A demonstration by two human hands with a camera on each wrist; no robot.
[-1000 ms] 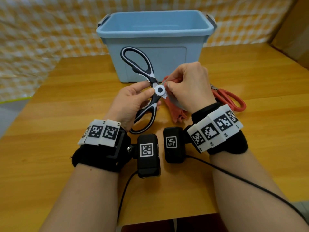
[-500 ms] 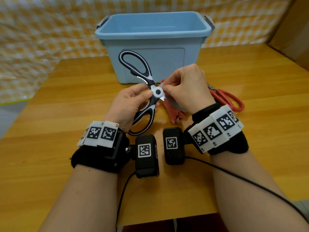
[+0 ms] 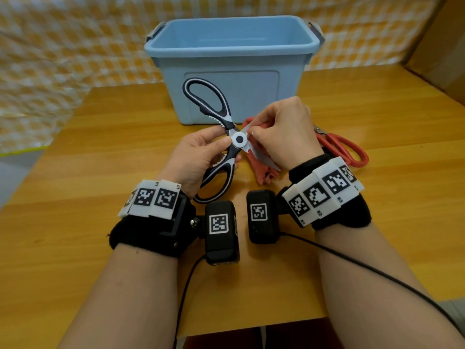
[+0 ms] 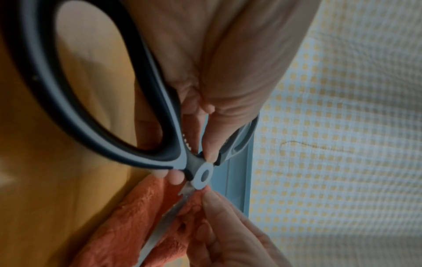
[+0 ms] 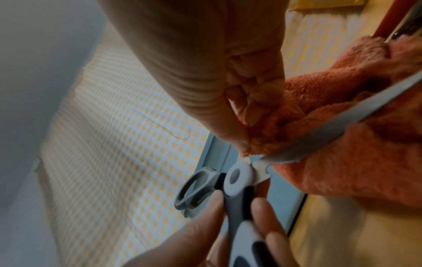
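Compared with the earlier frames, very little has shifted: both hands and the work stay in front of the blue bin (image 3: 226, 44), and only the open handles sit marginally lower in the head view. At the left, the left hand (image 3: 198, 157) pinches the kitchen scissors (image 3: 239, 139) between thumb and fingertips just beside the pivot, with the lower handle loop lying against the palm. The scissors are held clear of the table (image 3: 100, 147), handles to the left and blades to the right. They have black handles edged in white, toothed inner grips, a round white pivot cap with a dark centre, and plain steel blades spread wide apart. One blade (image 5: 331, 133) runs back toward the right wrist, through the folds of an orange-red cloth (image 3: 261, 170). The right hand (image 3: 284, 132) is closed on that cloth, pinching it against the blade root close to the pivot. Farther right, red scissors (image 3: 344, 149) lie flat on the table, untouched. The step in hand appears to be wiping the blade. The next move likely calls for drawing the cloth from the pivot toward the tip, fingers on the flat and off the edge, while the left hand keeps the pivot steady.
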